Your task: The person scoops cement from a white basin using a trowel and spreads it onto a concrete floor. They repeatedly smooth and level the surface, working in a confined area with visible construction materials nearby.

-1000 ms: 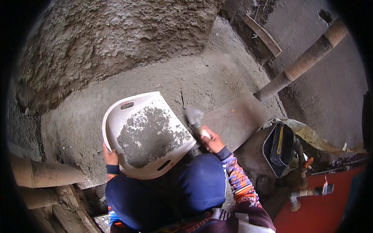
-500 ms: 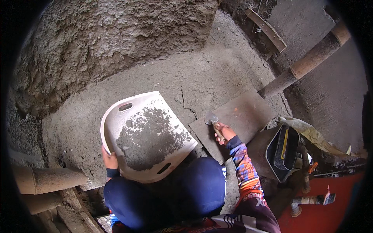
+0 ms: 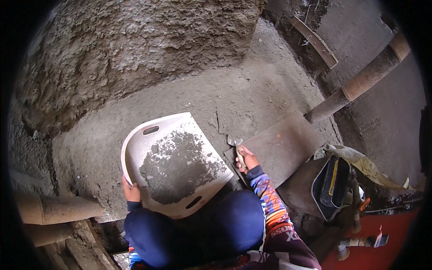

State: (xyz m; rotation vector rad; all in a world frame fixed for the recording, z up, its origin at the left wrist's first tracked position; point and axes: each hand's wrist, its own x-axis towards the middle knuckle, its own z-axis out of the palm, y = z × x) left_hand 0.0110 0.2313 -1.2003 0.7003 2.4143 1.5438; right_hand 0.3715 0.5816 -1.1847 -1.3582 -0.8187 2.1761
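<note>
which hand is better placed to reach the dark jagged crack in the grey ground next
Right, I'd judge: the right hand grips a small metal trowel with a light-brown handle near the dark jagged crack; the left hand holds the white curved tray, farther away.

Grey-smeared white tray point(image 3: 174, 122), pale-handled trowel point(image 3: 239, 153)

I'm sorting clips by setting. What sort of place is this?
Probably a building site or unfinished room: there's a rough, bare wall-like surface, a trowel in the right hand, and a white tray holding grey, mortar-like material.
</note>
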